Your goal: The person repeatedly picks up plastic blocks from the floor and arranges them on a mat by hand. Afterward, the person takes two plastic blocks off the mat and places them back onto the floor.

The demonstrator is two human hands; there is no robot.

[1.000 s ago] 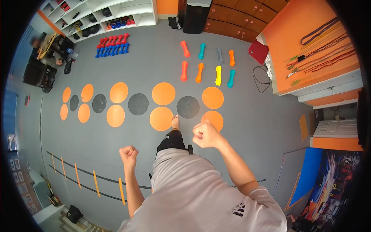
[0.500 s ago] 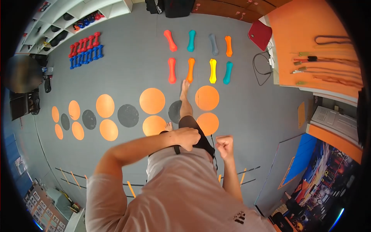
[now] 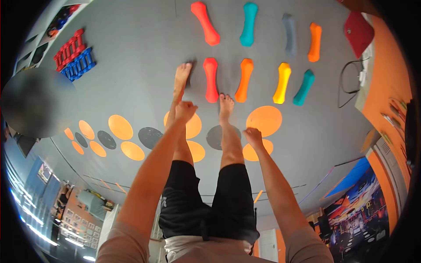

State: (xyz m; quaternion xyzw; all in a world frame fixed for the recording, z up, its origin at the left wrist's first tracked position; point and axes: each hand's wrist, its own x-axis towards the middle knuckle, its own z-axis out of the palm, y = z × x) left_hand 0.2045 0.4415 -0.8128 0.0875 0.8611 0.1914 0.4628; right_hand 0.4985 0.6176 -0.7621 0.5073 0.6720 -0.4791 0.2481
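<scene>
Our left hand [image 3: 186,110] and right hand [image 3: 253,136] are curled into fists, nothing visible held. Nearby red dumbbell [image 3: 210,80]: we judge it stiff, dense, grippy; narrow middle suits grasping.

the near red dumbbell [image 3: 210,81] looked smooth and satin, like vinyl or plastic, as did the yellow dumbbell [image 3: 281,83]. the floor [image 3: 315,131] was smooth and mostly matt. the large orange circle [image 3: 264,120] was flat and matt; the dark circle [image 3: 150,137] was scuffed. the black shorts [image 3: 182,193] were matt cloth, the shirt [image 3: 188,247] creased cloth.
</scene>
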